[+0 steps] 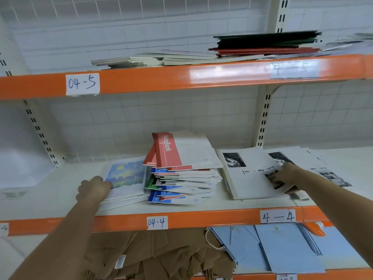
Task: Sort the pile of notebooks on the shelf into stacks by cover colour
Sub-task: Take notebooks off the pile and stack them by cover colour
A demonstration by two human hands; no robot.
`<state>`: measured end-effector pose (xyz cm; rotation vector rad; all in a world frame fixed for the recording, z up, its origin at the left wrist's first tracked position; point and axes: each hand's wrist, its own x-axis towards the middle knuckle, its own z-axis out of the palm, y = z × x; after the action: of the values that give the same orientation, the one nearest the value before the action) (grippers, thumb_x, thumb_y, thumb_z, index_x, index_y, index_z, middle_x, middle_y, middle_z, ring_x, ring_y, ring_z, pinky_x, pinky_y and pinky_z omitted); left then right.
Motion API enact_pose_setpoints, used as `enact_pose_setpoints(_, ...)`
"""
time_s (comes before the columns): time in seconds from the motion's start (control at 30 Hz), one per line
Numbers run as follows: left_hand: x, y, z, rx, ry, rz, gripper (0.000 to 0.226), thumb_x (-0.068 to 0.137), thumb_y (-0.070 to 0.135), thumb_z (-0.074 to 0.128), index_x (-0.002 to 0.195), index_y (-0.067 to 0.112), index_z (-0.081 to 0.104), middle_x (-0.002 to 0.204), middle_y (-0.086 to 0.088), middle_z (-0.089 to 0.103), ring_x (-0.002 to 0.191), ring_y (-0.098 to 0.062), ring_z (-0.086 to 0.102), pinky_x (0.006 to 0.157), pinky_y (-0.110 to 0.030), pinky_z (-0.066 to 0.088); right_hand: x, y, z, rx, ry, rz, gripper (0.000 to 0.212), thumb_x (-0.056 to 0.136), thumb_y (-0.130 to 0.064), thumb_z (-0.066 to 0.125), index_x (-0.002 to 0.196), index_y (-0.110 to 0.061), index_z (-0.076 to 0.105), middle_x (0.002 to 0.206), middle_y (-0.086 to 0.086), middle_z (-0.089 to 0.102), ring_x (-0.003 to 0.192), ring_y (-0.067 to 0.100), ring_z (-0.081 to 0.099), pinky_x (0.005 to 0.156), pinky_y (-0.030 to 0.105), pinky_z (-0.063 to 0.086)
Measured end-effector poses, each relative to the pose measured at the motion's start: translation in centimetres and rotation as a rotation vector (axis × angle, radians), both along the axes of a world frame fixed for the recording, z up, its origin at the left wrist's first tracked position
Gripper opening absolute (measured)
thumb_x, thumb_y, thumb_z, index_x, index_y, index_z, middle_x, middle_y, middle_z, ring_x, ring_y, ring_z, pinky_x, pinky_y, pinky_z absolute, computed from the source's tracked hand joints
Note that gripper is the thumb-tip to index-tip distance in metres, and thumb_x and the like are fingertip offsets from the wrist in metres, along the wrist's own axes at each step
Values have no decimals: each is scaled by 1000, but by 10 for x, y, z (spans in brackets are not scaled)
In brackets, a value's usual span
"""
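At lower left, the left hand [93, 188] grips the edge of a stack of blue-painted notebooks [125, 176]. Centre, the mixed pile [181, 178] of thin, light, slippery notebooks looks ready to slide; lift by the spines. Right, the right hand [282, 176] presses a white notebook [252, 172], fingers flat. The shelf [222, 208] holds all three.

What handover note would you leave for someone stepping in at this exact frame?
Left hand: grips the near-left corner of the blue painted-cover stack.
Right hand: fingers on the white Time & Memory notebook, thumb hidden, so the grip is unclear.
Mixed pile sits between them on shelf 04-4, red Notebook cover on top, blue, green and red below.
Done: two side stacks begun. Left: split the middle pile by colour.
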<state>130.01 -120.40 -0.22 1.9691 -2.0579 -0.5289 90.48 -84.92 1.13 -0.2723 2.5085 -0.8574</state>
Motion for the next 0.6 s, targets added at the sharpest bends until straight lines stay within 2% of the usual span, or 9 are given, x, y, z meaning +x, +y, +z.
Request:
enact_pose_setpoints(0.1,-16,8,11,-69,-40,114,46,83,29,61,123,8,53,125,-21,42,117,-37,43,98,-42,37,6,2,1,-62,30,-11,28,97,-7,45,123,3,46,111,28,62,93,39,66,70,48,57)
enact_pose_setpoints(0.2,-35,20,32,-210,90,154,46,85,24,59,125,4,51,131,-25,41,122,-39,42,102,-45,33,9,6,4,-139,56,-19,22,98,-9,40,112,2,53,104,23,65,91,36,65,74,46,57)
enact_pose_setpoints(0.3,-61,40,65,-427,295,49,35,84,18,56,117,7,60,126,-25,50,117,-41,49,98,-45,39,5,12,7,-199,127,-29,21,96,-12,41,108,-3,55,104,21,65,96,35,64,80,44,56)
enact_pose_setpoints(0.37,-85,62,87,-474,426,-80,29,85,17,53,111,11,63,120,-21,59,109,-41,55,93,-44,45,0,17,7,-244,183,-40,22,95,-14,42,109,-6,57,103,18,65,96,35,64,82,46,56)
enact_pose_setpoints(0.43,-111,88,103,-462,465,-220,26,88,21,50,109,15,64,116,-15,64,105,-39,58,88,-40,46,-6,23,7,-322,196,-62,16,94,-14,43,105,-10,55,96,13,62,91,34,63,73,43,58)
enact_pose_setpoints(0.53,-140,119,114,-442,371,-404,21,89,27,50,102,19,64,111,-10,66,103,-35,59,86,-36,46,-15,36,7,-442,185,-98,8,92,-8,46,96,-12,52,84,8,56,75,26,58,52,30,51)
enact_pose_setpoints(0.6,-151,131,115,-447,283,-486,18,89,29,50,96,21,64,109,-8,67,103,-34,58,91,-38,46,-23,49,6,-485,194,-117,8,92,-9,47,86,-10,53,81,10,57,67,22,55,48,26,46)
